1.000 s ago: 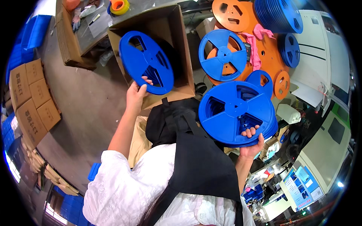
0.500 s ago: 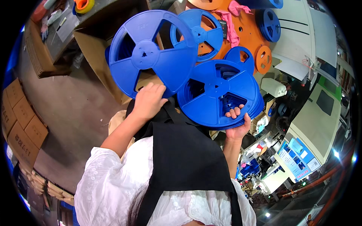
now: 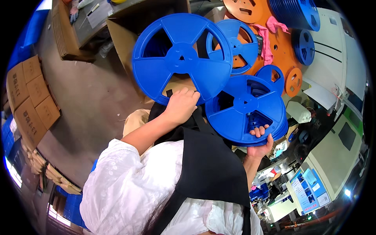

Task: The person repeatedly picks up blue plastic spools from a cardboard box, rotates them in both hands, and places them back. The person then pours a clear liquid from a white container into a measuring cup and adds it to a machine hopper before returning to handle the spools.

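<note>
A single large blue plastic reel (image 3: pixel 182 41) is held up in front of me, slightly left of the middle. My left hand (image 3: pixel 183 104) is closed on its near rim, with the fingers hooked at the lower cut-out. To the right, a stack of blue reels (image 3: pixel 229 119) lies against my front. My right hand (image 3: pixel 261 141) grips this stack at its near right edge, fingertips showing through a cut-out and the thumb at the rim. Behind the held reel stands an open cardboard box (image 3: pixel 121 58), with its inside partly hidden.
Beyond is an orange surface (image 3: pixel 279 55) bearing pink cloth strips (image 3: pixel 266 45), orange reels (image 3: pixel 293 82) and more blue reels (image 3: pixel 303 47). Sealed cartons (image 3: pixel 29 103) are stacked at the left. Folded cardboard (image 3: pixel 64 35) leans by a grey table (image 3: pixel 88 33). Pale machine cabinets (image 3: pixel 337 145) stand at the right.
The view has shifted, so most of the scene sits further right and lower. My left hand still grips the single reel, now more sharply seen; my right still holds the stack.
</note>
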